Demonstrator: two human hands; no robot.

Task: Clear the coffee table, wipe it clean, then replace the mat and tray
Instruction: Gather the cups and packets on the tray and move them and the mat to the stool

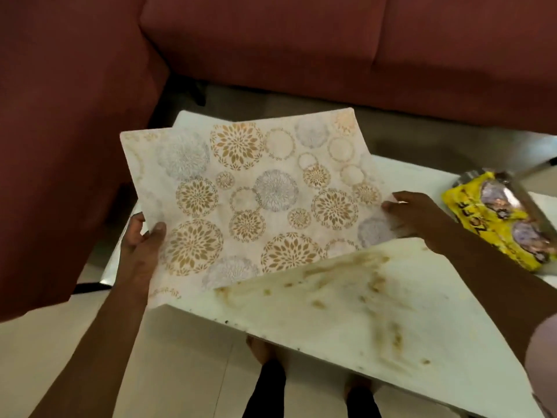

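Note:
A cream mat printed with gold and grey flower circles is lifted off the white coffee table and tilted. My left hand grips its left edge, thumb on top. My right hand pinches its right edge. The bare tabletop near me shows brown smears and stains. A metal tray at the table's right side holds a yellow snack packet.
A dark red sofa wraps around the far side and the left of the table. Pale floor tiles lie below, and my feet show under the table's near edge.

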